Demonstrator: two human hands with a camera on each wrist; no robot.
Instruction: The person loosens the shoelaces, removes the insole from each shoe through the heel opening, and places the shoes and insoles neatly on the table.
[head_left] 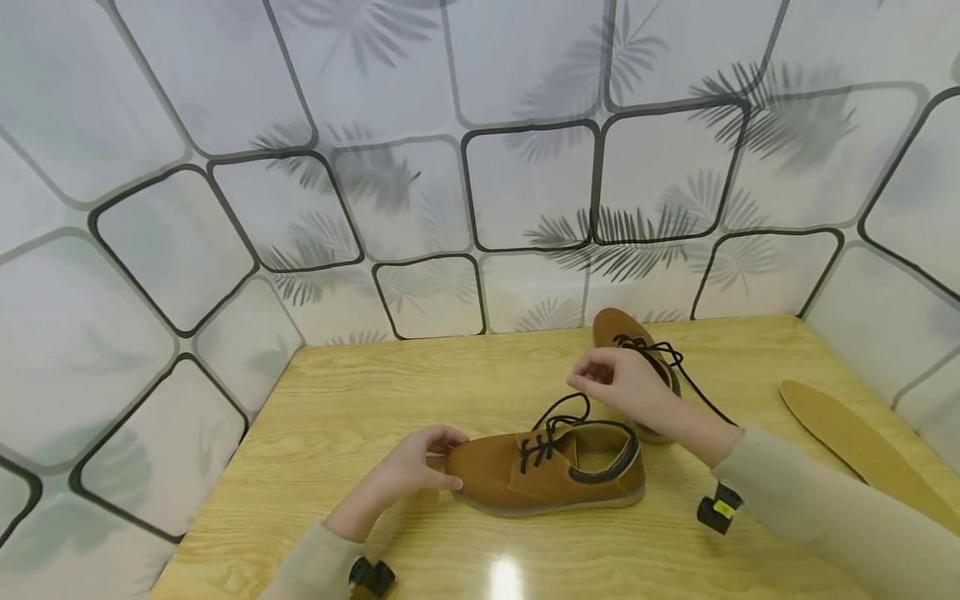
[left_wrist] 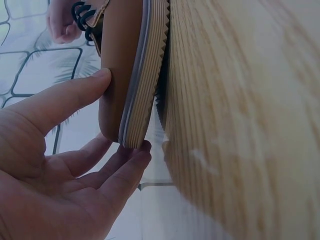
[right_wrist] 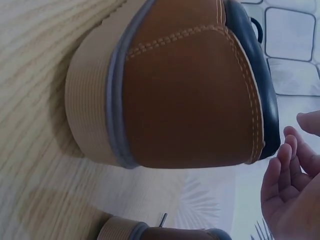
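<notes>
A brown lace-up shoe with black laces lies sole-down on the table, its toe to the left. My left hand holds the toe, the thumb on the side of the upper and the fingertips at the toe end of the sole. Above the shoe's opening hovers my right hand, fingers loosely bent. In the right wrist view a gap shows between the thumb and fingers, with nothing held, beside the dark padded collar. A lace loop stands just below that hand in the head view.
A second brown shoe stands behind my right hand, partly hidden by it, with a long black lace trailing right. One tan insole lies on the right of the wooden table. Patterned fabric encloses the back and sides.
</notes>
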